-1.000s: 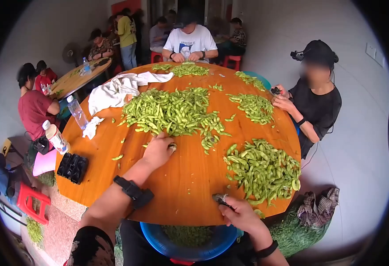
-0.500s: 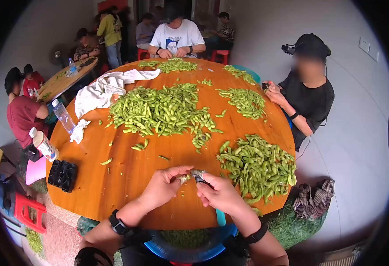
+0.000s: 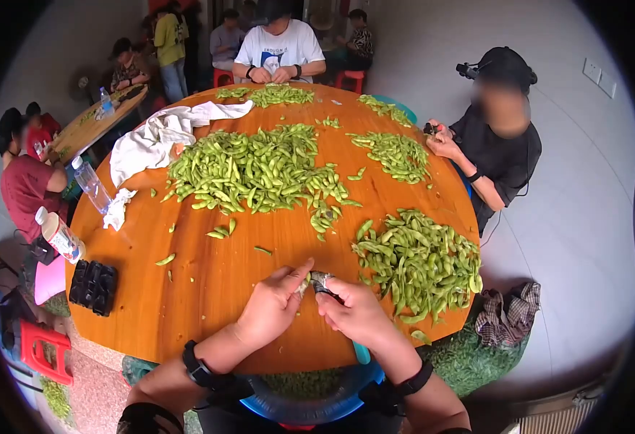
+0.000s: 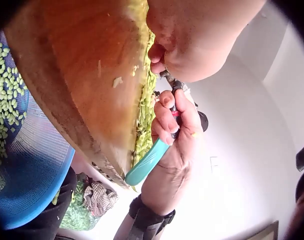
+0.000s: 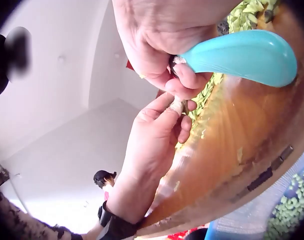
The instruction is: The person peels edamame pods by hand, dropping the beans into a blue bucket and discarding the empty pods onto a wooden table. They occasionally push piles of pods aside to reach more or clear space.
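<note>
Over the near side of the table, my left hand (image 3: 270,307) and right hand (image 3: 361,312) meet fingertip to fingertip. The right hand grips a tool with a curved turquoise handle (image 5: 242,57); black and red show further up it in the left wrist view, and its grey end (image 3: 320,279) points at the left thumb. The left hand pinches what looks like a green bean pod (image 3: 304,285), mostly hidden by the fingers. Whitish wrapping (image 5: 177,106) shows at the left fingertips. A heap of green bean pods (image 3: 422,264) lies right of my hands.
A larger pod heap (image 3: 252,170) covers mid-table, with loose pods (image 3: 221,230) before it. At left stand a black tray (image 3: 93,287), two bottles (image 3: 61,235) and a white cloth (image 3: 151,145). Below the near edge sits a blue basket (image 4: 37,200) of shelled beans. People sit around.
My left hand has come back from the big heap to the right hand, leaving a few pods lying before the heap. The right hand has moved up and inward with its tool.
</note>
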Demonstrator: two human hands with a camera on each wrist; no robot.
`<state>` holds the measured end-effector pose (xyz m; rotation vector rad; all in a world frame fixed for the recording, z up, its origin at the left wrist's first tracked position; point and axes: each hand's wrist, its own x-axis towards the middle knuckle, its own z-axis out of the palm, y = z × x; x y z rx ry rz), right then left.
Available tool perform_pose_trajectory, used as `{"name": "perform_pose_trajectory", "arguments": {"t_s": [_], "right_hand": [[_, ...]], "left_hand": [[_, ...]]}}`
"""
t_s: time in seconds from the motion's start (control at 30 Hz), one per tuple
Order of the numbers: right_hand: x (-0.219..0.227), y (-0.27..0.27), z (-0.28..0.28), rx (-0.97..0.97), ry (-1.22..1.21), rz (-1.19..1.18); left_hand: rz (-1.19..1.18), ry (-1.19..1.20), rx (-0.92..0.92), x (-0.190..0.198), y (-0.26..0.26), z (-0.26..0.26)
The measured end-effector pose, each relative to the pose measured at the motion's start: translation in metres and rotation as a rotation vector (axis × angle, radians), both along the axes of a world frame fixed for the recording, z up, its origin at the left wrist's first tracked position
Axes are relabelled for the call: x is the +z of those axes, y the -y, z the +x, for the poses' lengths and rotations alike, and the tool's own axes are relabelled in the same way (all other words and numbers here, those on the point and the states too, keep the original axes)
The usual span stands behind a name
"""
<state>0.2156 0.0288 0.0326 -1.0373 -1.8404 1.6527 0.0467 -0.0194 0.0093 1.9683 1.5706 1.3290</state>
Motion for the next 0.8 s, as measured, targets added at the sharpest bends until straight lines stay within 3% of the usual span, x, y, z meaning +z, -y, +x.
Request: {"name": "perform_pose_trajectory", "arguments": {"t_s": [0.53, 0.63, 0.73, 0.8], "right_hand": [[-0.009, -0.001, -0.005, -0.035, -0.061, -0.016], [-0.019, -0.007, -0.008, -0.079, -0.169, -0.108], [-0.007, -0.008, -0.011, -0.095, -0.258, -0.382], [-0.016, -0.012, -0.009, -0.079, -0.290, -0.399]], "left_hand": [[-0.075, -0.012, -0.023, -0.009, -0.003, -0.006], [-0.132, 0.051, -0.049, -0.012, -0.006, -0.008], [-0.216, 0.255, -0.123, -0.008, -0.007, -0.008], [-0.276, 0.295, -0.142, -0.005, -0.008, -0.010]]}}
